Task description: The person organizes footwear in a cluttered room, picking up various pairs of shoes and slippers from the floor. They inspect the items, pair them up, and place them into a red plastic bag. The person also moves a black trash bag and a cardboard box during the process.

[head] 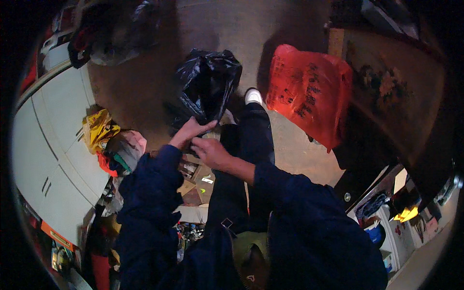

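Observation:
A black plastic bag (208, 85) stands before me on the floor, its mouth spread wide and its inside dark. My left hand (190, 131) grips the near rim of this bag, with the thumb stretched along the edge. Just below it, my right hand (214, 154) has its fingers curled close to the left wrist. Whether those fingers pinch any of the plastic is hidden. A red plastic bag (308, 90) with dark printed writing is to the right, beyond my white shoe (253, 96).
White cabinets (54, 119) line the left side, with a yellow plastic bag (99, 130) and other bags against them. A dark panel with a floral picture (389, 87) is at the right. Cardboard (188, 177) lies below my hands. Bulky dark bags (116, 36) are at the upper left.

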Motion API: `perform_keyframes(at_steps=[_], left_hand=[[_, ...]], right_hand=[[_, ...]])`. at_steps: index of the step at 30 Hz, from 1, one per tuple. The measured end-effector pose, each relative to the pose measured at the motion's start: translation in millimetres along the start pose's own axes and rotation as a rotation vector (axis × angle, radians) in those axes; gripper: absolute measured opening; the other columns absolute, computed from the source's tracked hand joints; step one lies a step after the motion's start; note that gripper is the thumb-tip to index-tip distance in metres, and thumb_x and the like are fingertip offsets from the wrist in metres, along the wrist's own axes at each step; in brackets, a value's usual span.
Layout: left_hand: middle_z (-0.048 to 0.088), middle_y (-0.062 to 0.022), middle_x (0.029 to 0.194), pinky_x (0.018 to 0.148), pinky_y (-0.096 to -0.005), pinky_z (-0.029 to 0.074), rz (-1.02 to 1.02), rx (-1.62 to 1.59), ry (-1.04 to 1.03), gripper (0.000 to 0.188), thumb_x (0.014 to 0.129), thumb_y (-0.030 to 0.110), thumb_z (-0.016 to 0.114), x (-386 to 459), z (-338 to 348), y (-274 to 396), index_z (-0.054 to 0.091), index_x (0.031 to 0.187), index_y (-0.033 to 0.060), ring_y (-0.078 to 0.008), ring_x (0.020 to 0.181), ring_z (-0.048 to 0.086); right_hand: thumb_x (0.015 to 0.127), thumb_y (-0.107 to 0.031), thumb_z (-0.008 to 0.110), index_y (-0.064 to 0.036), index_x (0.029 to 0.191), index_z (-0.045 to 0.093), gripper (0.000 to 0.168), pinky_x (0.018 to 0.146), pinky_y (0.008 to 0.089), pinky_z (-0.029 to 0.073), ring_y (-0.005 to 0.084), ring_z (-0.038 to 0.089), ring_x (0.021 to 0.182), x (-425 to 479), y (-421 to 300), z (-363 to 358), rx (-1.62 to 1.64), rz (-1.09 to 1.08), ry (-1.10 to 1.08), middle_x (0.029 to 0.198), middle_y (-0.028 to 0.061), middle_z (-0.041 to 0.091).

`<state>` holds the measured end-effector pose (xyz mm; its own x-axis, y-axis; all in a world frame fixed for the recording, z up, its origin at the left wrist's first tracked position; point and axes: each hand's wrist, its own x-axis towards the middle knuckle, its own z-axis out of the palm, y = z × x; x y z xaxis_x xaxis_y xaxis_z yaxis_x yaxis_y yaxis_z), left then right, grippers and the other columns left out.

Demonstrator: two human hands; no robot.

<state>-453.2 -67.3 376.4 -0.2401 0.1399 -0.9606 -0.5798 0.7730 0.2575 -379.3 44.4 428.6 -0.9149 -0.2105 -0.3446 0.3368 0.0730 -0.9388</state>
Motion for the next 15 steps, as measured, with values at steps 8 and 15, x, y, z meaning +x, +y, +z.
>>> perform_keyframes(at_steps=[8,15], left_hand=[[0.060,-0.0205,0.081,0.067,-0.0423,0.048,0.195,0.951,-0.197,0.018,0.064,0.013,0.057,17.0,6.0,-47.9,0.064,0.076,0.0018,-0.0348,0.077,0.059],[0.062,-0.0118,0.069,0.051,-0.0383,0.047,0.385,1.154,0.139,0.015,0.071,0.014,0.052,-38.8,7.0,-78.2,0.063,0.066,0.0072,-0.0270,0.063,0.061]], right_hand=[[0.075,-0.009,0.052,0.000,0.077,0.052,0.009,0.054,0.0393,0.044,0.0343,0.056,0.064,-13.2,16.8,27.7,-0.150,0.106,-0.158,0.068,0.0183,0.056],[0.079,-0.045,0.052,-0.004,0.089,0.055,0.043,0.050,0.0313,0.043,0.0155,0.054,0.061,17.7,80.6,-104.6,0.160,0.683,0.536,0.075,0.0057,0.057]])
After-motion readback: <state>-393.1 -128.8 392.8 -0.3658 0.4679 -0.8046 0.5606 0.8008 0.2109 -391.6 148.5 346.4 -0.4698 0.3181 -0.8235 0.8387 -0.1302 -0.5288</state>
